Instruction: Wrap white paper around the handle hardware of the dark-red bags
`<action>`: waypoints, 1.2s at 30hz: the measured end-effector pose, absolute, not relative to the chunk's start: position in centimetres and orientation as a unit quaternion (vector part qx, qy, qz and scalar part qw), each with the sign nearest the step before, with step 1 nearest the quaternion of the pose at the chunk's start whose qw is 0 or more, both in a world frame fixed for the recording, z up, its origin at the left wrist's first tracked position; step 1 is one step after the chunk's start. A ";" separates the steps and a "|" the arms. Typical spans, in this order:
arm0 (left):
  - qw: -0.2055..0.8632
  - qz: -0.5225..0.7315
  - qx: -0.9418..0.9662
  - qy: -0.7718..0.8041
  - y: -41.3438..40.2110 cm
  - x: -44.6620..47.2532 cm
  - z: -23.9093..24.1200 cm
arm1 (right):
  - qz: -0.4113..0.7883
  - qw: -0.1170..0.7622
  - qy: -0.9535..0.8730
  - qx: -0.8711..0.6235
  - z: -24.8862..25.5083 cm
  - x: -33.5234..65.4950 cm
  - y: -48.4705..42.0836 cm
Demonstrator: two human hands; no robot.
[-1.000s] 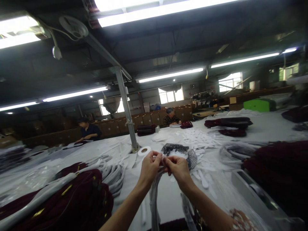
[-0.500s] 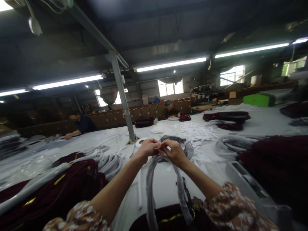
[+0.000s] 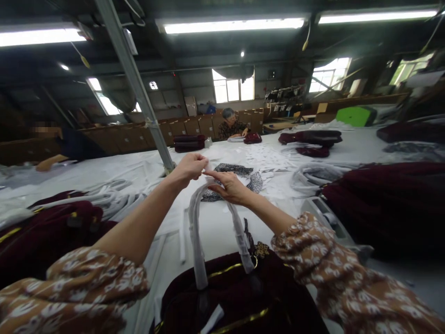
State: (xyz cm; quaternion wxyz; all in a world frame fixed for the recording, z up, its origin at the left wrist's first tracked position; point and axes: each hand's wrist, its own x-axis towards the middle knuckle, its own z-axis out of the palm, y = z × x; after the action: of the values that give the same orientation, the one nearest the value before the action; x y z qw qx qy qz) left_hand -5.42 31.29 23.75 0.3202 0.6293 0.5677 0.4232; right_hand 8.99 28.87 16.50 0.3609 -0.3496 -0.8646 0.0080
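Observation:
A dark maroon handbag [image 3: 181,301] with gold zips stands close in front of me, its handle [image 3: 196,241] wrapped in whitish film and raised in an arch. At the top of that arch, my right hand [image 3: 229,187] grips the handle between thumb and fingers, with the index finger stretched left. My left hand [image 3: 192,168] is closed in a pinch just beyond it; a small pale, see-through bit shows at the fingertips, too blurred to name. A dark gold charm [image 3: 261,249] hangs by the handle's right foot. Speckled black-and-white pieces [image 3: 233,169] lie behind the hands.
Maroon bags lie left [image 3: 52,236] and right [image 3: 375,208], with wrapped handles [image 3: 302,178]. A grey tape dispenser [image 3: 321,211] stands right. A metal post [image 3: 142,97] rises beyond my left hand. One person [image 3: 229,127] sits across the table; another [image 3: 76,144] is far left.
My view has tilted down and more of the handbag shows. The hands have moved slightly apart; the right fingers have stretched out along the handle top, while the left stays pinched.

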 end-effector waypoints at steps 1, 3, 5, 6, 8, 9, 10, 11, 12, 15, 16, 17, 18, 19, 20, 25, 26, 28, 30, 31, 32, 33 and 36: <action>0.317 0.423 0.619 0.580 31.9 -5.5 23.3 | 0.014 0.349 -0.871 -0.345 15.8 8.9 29.3; 0.309 0.433 0.592 0.605 33.2 -5.8 21.9 | 0.017 0.335 -0.881 -0.335 14.2 8.6 30.0; 0.302 0.451 0.562 0.625 34.6 -5.9 20.1 | 0.016 0.329 -0.883 -0.335 13.0 8.3 30.2; 0.299 0.461 0.549 0.630 35.2 -6.0 19.2 | 0.017 0.327 -0.882 -0.339 12.5 8.2 30.1; 0.291 0.481 0.535 0.630 36.5 -6.1 17.5 | 0.026 0.330 -0.873 -0.358 11.9 8.5 29.5; 0.285 0.490 0.533 0.629 37.1 -6.3 16.7 | 0.036 0.338 -0.864 -0.372 11.6 9.0 29.1; 0.277 0.497 0.532 0.627 37.7 -6.5 16.0 | 0.049 0.349 -0.850 -0.392 11.3 9.6 28.5; 0.269 0.502 0.532 0.627 38.2 -6.7 15.4 | 0.068 0.359 -0.832 -0.417 10.9 10.4 27.9; 0.258 0.506 0.533 0.627 38.7 -6.9 14.7 | 0.090 0.362 -0.812 -0.448 10.2 11.4 27.2; 0.211 0.512 0.540 0.634 39.8 -7.3 12.7 | 0.160 0.325 -0.756 -0.545 7.1 14.5 24.6; 0.191 0.514 0.544 0.636 40.0 -7.3 11.9 | 0.178 0.307 -0.744 -0.567 5.7 15.4 23.7; 0.169 0.514 0.548 0.638 40.2 -7.3 11.1 | 0.188 0.292 -0.735 -0.583 4.2 16.1 22.7; 0.146 0.513 0.553 0.640 40.3 -7.1 10.3 | 0.192 0.283 -0.728 -0.595 2.7 16.5 21.7; 0.122 0.511 0.558 0.642 40.3 -6.8 9.6 | 0.195 0.275 -0.723 -0.603 1.2 16.7 20.6; 0.099 0.509 0.563 0.644 40.4 -6.5 8.8 | 0.195 0.270 -0.718 -0.611 -0.1 16.7 19.6; 0.010 0.478 0.580 0.659 41.2 -5.0 5.2 | 0.138 0.270 -0.709 -0.637 -4.1 15.0 15.3; 0.002 0.469 0.587 0.660 41.4 -4.8 4.4 | 0.127 0.272 -0.718 -0.628 -4.7 14.6 14.8; -0.007 0.445 0.605 0.660 41.8 -4.8 2.3 | 0.097 0.276 -0.743 -0.603 -5.8 14.1 14.3; -0.003 0.412 0.630 0.658 41.9 -5.0 -0.2 | 0.072 0.278 -0.762 -0.581 -6.8 13.8 14.3; 0.002 0.394 0.642 0.658 41.9 -5.3 -1.5 | 0.070 0.281 -0.764 -0.577 -7.1 13.9 14.5; 0.007 0.377 0.650 0.660 41.9 -5.6 -2.8 | 0.080 0.285 -0.761 -0.578 -7.1 14.0 14.7; 0.012 0.363 0.654 0.664 41.9 -5.9 -3.9 | 0.102 0.292 -0.753 -0.581 -6.9 14.3 15.1; 0.021 0.340 0.644 0.685 42.5 -6.8 -6.0 | 0.189 0.318 -0.690 -0.622 -4.7 16.2 16.9</action>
State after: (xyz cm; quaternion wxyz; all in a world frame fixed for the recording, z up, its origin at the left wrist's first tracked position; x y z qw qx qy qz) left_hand -6.80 42.47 -5.97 0.0206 0.6438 0.6853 0.3398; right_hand 16.18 16.88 -4.74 0.3183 -0.6216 -0.6904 0.1888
